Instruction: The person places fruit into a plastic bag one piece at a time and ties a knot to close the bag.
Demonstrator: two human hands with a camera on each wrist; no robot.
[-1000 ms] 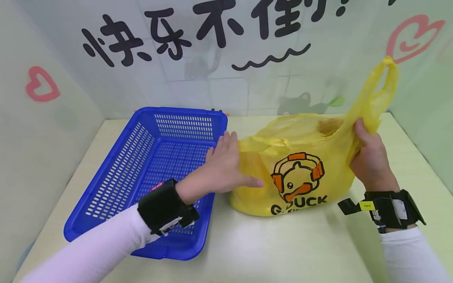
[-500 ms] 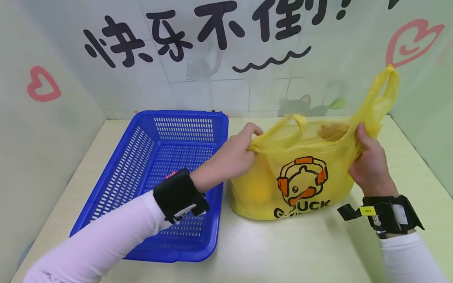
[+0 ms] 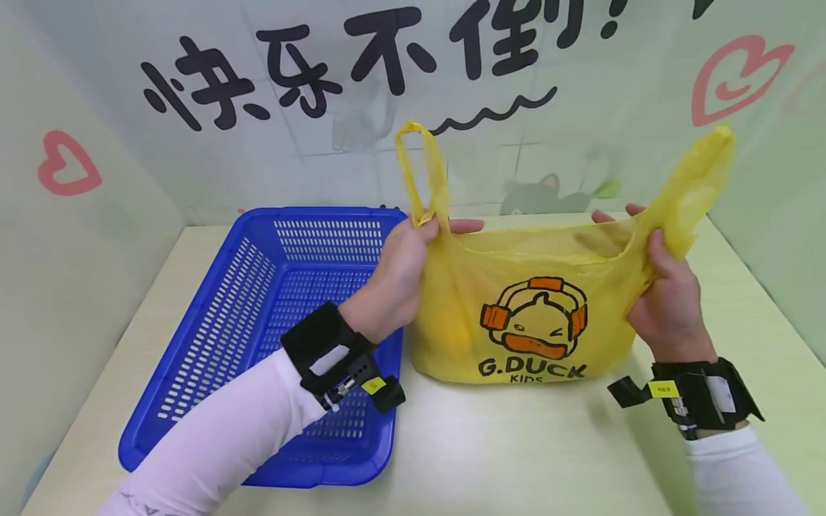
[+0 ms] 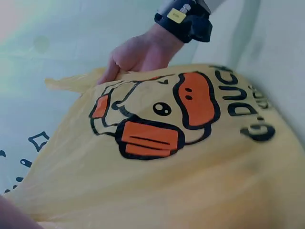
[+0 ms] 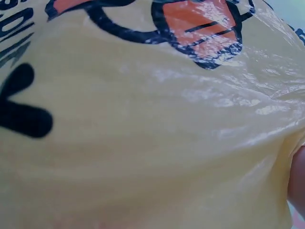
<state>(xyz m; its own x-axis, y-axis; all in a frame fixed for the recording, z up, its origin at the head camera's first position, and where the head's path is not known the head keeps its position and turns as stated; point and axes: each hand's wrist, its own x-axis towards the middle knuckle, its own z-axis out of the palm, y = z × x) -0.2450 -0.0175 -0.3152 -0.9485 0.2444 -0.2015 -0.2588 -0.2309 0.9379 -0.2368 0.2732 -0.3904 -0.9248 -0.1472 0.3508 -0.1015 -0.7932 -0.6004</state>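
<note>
A yellow plastic bag (image 3: 535, 315) with a printed duck and "G.DUCK KIDS" stands on the table, its two handle loops pointing up. My left hand (image 3: 393, 279) pinches the plastic at the base of the left loop, with a finger stretched out behind the bag. At the opposite side my right hand (image 3: 671, 308) grips the base of the right loop, thumb in front and fingers behind. An orange tint shows through the lower left; the contents are hidden. In the left wrist view the right hand (image 4: 138, 57) holds the far edge. Bag plastic (image 5: 143, 119) fills the right wrist view.
A blue perforated basket (image 3: 342, 474) stands left of the bag, close against it. My left forearm (image 3: 219, 437) crosses over the basket. A pale tabletop (image 3: 490, 451) lies in front, with a printed wall (image 3: 348, 172) behind.
My left hand went from lying flat at the bag's left side to gripping its left handle, which now stands upright. The bag's front is pulled straighter. My right hand keeps its hold.
</note>
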